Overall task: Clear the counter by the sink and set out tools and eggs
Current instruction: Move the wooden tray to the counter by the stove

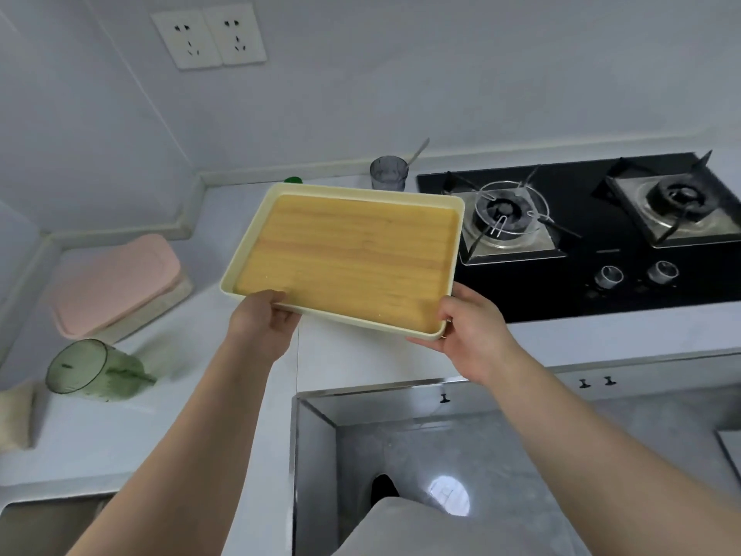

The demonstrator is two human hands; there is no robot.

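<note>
Both hands on the tray (349, 254) now, held just left of the stove (601, 282). The left hand (260, 323) grips the near edge with its thumb over the rim, and the right hand (469, 327) clasps the near corner closest to the stove. The tray tilts and looks lifted off the counter (353, 355), though I can't be sure. A grey cup (388, 173) with a spoon stands at the stove's far left corner. Well left of the stove, a green cup (92, 371) lies on its side beside a pink-lidded box (116, 282).
</note>
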